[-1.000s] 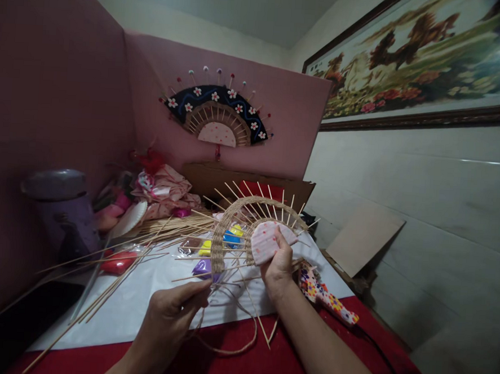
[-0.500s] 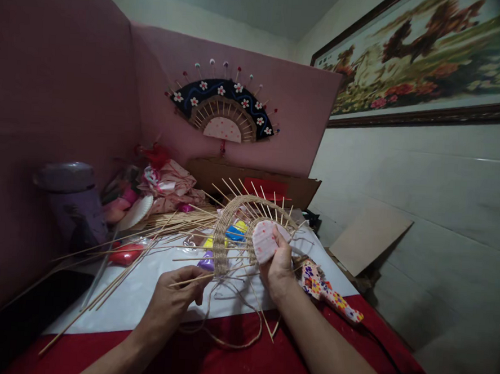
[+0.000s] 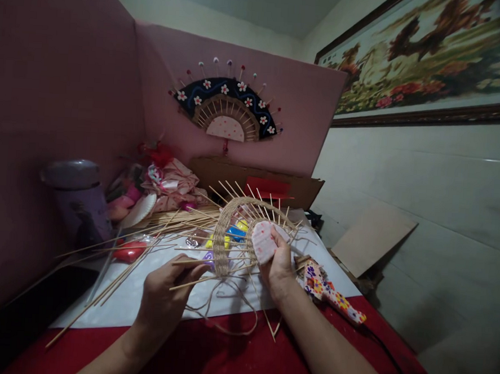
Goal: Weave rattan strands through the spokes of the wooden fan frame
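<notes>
My right hand (image 3: 279, 265) grips a half-made fan by its pale pink half-round base (image 3: 264, 241), thumb on the front. Thin wooden sticks (image 3: 238, 189) spread out from this base. A woven twine band (image 3: 220, 239) arcs across them. At the band's lower left end, my left hand (image 3: 168, 289) has its fingers closed about the outer sticks, seemingly pinching one. Whether twine is also between these fingers, I cannot tell. Loose twine (image 3: 245, 333) loops below the fan, over the red cloth.
Loose sticks (image 3: 175, 222) lie behind the fan beside packets of coloured clay (image 3: 131, 251). A flower-patterned glue gun (image 3: 336, 299) rests at right, a lilac tumbler (image 3: 79, 205) stands at left. A finished fan (image 3: 225, 106) hangs on the pink panel, with cardboard (image 3: 217, 176) below.
My left hand has shifted slightly up and left, its fingers moving from the lowest stick towards the one above. The twine loop has shifted. My right hand keeps its hold on the fan base.
</notes>
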`<action>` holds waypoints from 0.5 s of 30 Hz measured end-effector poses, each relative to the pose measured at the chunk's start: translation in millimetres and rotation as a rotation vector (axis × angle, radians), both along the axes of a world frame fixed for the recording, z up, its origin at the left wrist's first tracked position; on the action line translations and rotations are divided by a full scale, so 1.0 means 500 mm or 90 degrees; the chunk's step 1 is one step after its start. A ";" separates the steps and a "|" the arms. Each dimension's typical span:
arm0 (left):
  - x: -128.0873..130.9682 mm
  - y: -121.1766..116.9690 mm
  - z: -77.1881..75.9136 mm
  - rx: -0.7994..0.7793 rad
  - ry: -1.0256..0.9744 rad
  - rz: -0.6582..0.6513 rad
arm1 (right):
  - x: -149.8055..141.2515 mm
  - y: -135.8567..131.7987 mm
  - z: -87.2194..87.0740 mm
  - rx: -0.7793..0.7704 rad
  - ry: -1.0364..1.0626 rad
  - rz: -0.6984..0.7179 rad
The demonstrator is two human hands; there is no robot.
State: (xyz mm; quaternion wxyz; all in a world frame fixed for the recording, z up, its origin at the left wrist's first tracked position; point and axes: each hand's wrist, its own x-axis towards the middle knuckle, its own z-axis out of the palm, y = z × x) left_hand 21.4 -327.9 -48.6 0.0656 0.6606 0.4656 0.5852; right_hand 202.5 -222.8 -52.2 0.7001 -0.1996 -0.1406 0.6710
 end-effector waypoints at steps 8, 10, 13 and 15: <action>-0.027 0.000 0.007 0.231 0.381 0.284 | -0.001 0.001 -0.006 0.015 -0.016 -0.011; -0.032 -0.001 0.009 0.253 0.412 0.311 | -0.002 0.000 -0.004 0.008 -0.019 -0.011; -0.038 -0.004 0.014 0.278 0.429 0.338 | -0.003 0.001 -0.002 -0.001 -0.022 -0.015; -0.040 -0.006 0.018 0.291 0.447 0.347 | -0.001 0.004 -0.003 -0.002 -0.025 -0.020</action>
